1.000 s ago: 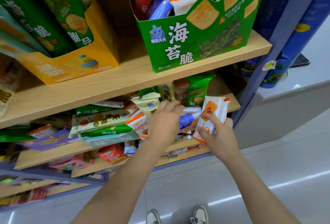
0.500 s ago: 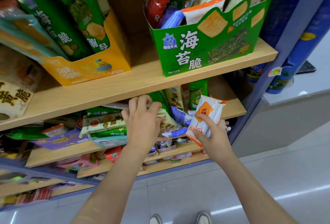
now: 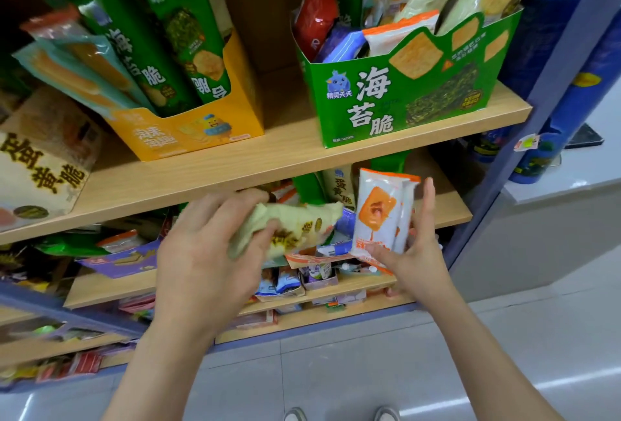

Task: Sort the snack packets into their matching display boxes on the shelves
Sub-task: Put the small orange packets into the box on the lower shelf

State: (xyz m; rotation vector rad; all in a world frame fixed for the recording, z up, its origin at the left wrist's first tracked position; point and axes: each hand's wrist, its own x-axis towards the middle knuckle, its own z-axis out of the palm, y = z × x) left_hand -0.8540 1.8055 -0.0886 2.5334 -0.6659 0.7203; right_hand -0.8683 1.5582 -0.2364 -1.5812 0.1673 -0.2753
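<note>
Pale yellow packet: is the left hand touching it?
Touching. The head view shows the left hand curled round the pale yellow packet, gripping its left end.

One wide-angle view from the person's head, facing forward and tilted down. It sits close to a wooden shelf (image 3: 268, 165), within arm's reach, with lower shelves (image 3: 107, 289) beneath. The floor (image 3: 336, 370) and shoe tips (image 3: 295, 415) show along the bottom edge, almost straight below the lens.
</note>
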